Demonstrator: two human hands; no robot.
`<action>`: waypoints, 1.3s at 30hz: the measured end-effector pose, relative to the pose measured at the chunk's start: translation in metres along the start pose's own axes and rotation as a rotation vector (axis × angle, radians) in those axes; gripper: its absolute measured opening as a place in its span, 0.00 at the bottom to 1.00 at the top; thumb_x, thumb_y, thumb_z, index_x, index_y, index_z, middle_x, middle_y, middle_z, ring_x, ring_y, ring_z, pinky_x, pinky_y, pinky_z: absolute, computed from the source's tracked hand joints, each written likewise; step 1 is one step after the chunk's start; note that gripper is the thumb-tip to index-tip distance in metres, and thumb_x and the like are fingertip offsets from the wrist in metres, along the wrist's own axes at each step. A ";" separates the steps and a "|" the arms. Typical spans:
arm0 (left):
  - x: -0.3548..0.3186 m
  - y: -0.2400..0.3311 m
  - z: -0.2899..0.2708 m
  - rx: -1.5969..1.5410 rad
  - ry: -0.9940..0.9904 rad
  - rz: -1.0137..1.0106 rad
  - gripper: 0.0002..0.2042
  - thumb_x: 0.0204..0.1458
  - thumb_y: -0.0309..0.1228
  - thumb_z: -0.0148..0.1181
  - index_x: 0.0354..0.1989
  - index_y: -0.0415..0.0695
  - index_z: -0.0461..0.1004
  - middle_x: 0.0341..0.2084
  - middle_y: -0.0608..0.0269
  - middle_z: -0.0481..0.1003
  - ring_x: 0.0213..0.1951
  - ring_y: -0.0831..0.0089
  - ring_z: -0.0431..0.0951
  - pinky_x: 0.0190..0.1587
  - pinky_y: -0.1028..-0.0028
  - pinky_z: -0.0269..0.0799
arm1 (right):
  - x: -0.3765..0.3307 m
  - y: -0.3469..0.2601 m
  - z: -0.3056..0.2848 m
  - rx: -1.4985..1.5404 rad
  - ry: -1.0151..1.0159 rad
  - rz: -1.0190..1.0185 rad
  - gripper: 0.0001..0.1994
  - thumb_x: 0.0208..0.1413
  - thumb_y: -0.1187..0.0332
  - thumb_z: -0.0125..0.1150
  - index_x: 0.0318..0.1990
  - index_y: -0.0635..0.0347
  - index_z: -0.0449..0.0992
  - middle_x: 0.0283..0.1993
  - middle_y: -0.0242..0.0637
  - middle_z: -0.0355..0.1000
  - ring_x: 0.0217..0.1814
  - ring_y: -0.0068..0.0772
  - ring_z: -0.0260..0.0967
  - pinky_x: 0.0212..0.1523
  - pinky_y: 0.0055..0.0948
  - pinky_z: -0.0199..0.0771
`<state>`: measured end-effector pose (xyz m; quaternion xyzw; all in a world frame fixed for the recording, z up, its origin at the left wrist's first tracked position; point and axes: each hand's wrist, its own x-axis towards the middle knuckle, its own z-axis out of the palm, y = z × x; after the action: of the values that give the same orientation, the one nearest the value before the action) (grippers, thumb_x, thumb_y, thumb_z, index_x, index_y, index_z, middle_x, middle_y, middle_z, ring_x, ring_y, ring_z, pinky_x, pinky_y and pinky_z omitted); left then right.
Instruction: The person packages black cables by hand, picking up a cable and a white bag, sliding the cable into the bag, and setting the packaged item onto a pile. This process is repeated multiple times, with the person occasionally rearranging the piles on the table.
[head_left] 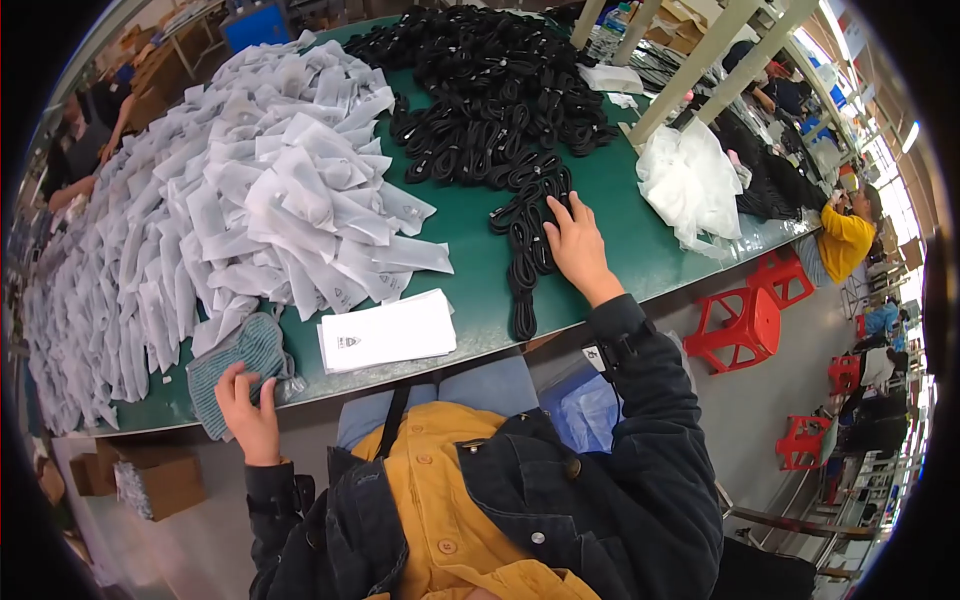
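On the green table (482, 305), black coiled cables (522, 240) (too many to count) lie under the right hand (578, 245), fingers spread, while the left hand (252, 412), fingers parted, touches one striped cloth (255, 350), with one white paper stack (390, 332) between the hands, one pale pouch heap (290, 190) beyond and two red stools (763, 322) alongside.

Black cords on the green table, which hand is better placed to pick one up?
Probably the right: your right hand is at the black cords, while your left hand is at the striped cloth, with the white stack lying between.
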<state>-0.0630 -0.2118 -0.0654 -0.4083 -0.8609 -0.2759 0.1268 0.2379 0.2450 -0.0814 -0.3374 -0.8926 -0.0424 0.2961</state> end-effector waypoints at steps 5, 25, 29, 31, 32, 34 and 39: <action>0.035 0.072 0.001 -0.254 -0.018 0.195 0.08 0.51 0.20 0.61 0.40 0.38 0.77 0.43 0.53 0.74 0.45 0.57 0.74 0.49 0.66 0.70 | -0.006 -0.064 -0.057 0.054 0.012 0.004 0.23 0.55 0.60 0.65 0.57 0.60 0.72 0.53 0.54 0.66 0.52 0.55 0.66 0.47 0.45 0.71; 0.052 0.178 0.098 -0.555 -0.347 0.318 0.07 0.48 0.23 0.65 0.34 0.38 0.73 0.30 0.56 0.72 0.32 0.54 0.75 0.34 0.64 0.71 | -0.013 -0.103 -0.031 0.210 0.054 0.046 0.11 0.52 0.72 0.66 0.37 0.61 0.67 0.35 0.41 0.70 0.39 0.46 0.71 0.37 0.39 0.73; 0.051 0.174 0.103 -0.594 -0.296 0.271 0.05 0.51 0.22 0.63 0.33 0.37 0.73 0.28 0.54 0.72 0.30 0.56 0.76 0.33 0.66 0.71 | -0.022 -0.104 -0.037 0.498 0.137 0.295 0.09 0.58 0.71 0.63 0.38 0.62 0.67 0.31 0.39 0.73 0.30 0.35 0.71 0.31 0.31 0.72; 0.050 0.173 0.102 -0.620 -0.311 0.236 0.04 0.52 0.22 0.62 0.33 0.37 0.73 0.28 0.54 0.72 0.30 0.56 0.76 0.33 0.66 0.71 | -0.037 -0.114 -0.048 0.952 0.034 0.398 0.08 0.62 0.71 0.60 0.38 0.62 0.65 0.30 0.37 0.76 0.27 0.25 0.68 0.29 0.25 0.68; 0.050 0.172 0.101 -0.646 -0.321 0.204 0.04 0.53 0.22 0.62 0.34 0.37 0.73 0.29 0.53 0.72 0.30 0.57 0.76 0.33 0.67 0.70 | -0.044 -0.119 -0.052 1.180 -0.021 0.447 0.08 0.63 0.70 0.59 0.38 0.62 0.65 0.30 0.36 0.77 0.25 0.20 0.67 0.27 0.22 0.66; 0.050 0.171 0.098 -0.673 -0.334 0.171 0.04 0.53 0.22 0.61 0.34 0.37 0.73 0.29 0.53 0.72 0.30 0.57 0.76 0.33 0.67 0.70 | -0.059 -0.126 -0.062 1.198 -0.090 0.435 0.07 0.64 0.71 0.57 0.39 0.61 0.64 0.32 0.37 0.77 0.26 0.17 0.65 0.28 0.19 0.65; 0.051 0.174 0.090 -0.786 -0.359 0.099 0.02 0.55 0.22 0.59 0.34 0.37 0.72 0.28 0.53 0.72 0.28 0.59 0.74 0.33 0.68 0.70 | -0.083 -0.134 -0.076 1.221 -0.294 0.457 0.06 0.65 0.72 0.54 0.40 0.60 0.63 0.34 0.38 0.78 0.27 0.11 0.62 0.29 0.14 0.64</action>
<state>0.0399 -0.0382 -0.0516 -0.5080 -0.6782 -0.5007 -0.1770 0.2409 0.0729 -0.0489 -0.2923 -0.6935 0.5806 0.3107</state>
